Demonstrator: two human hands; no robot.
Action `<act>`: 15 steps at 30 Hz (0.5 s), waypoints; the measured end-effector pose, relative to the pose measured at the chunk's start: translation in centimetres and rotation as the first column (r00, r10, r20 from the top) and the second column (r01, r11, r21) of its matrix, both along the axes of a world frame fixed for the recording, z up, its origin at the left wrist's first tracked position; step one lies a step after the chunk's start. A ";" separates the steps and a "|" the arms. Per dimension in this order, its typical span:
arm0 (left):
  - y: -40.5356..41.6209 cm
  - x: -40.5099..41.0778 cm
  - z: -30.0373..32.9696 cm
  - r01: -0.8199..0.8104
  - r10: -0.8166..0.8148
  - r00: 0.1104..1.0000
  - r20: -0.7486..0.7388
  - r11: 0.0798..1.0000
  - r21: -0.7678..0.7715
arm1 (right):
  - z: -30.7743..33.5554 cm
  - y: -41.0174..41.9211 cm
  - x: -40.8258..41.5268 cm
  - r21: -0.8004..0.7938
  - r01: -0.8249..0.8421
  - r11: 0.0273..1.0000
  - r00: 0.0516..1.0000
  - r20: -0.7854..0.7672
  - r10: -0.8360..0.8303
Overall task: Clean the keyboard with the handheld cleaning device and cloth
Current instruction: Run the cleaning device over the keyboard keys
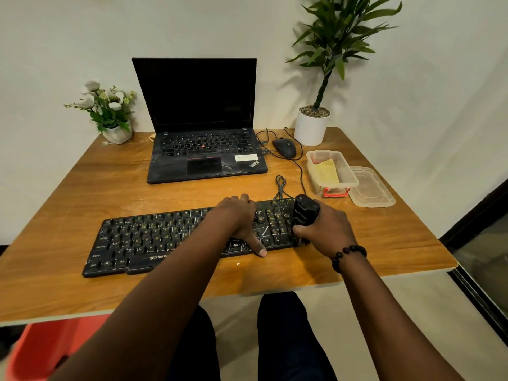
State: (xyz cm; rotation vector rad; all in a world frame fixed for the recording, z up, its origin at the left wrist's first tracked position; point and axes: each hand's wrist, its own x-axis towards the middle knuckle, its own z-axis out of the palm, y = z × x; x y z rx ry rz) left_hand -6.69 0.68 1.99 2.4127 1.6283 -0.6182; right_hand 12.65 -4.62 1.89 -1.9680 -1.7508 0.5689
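Observation:
A dusty black keyboard (154,237) lies across the front of the wooden table (384,243). My left hand (239,218) grips the keyboard's right-middle part, fingers over the far edge and thumb at the near edge. My right hand (324,229) holds a black handheld cleaning device (305,210) upright on the number pad at the keyboard's right end. A yellow cloth (325,170) lies inside an open clear plastic box (331,184) behind the device.
An open black laptop (203,149) stands behind the keyboard. A black mouse (284,147) and its cables lie to its right. The box's lid (371,188) rests at the right edge. A white plant pot (312,127) and a flower pot (116,133) occupy the back corners.

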 end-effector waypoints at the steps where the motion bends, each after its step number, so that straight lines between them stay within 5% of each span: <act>1: 0.0 -0.2 0.0 -0.002 0.002 1.000 0.001 1.000 0.000 | 0.2 -0.1 0.2 -0.048 -0.035 0.998 0.999 0.009 0.035; 8: 0.2 -0.6 -0.1 0.010 -0.010 1.000 0.027 1.000 0.014 | 0.4 1.0 0.7 0.125 0.086 0.988 0.981 -0.184 -0.062; 15: 0.0 -0.8 -0.5 -0.001 0.000 0.998 0.058 1.000 0.028 | 0.0 1.2 0.3 0.031 0.011 0.999 0.998 -0.069 -0.009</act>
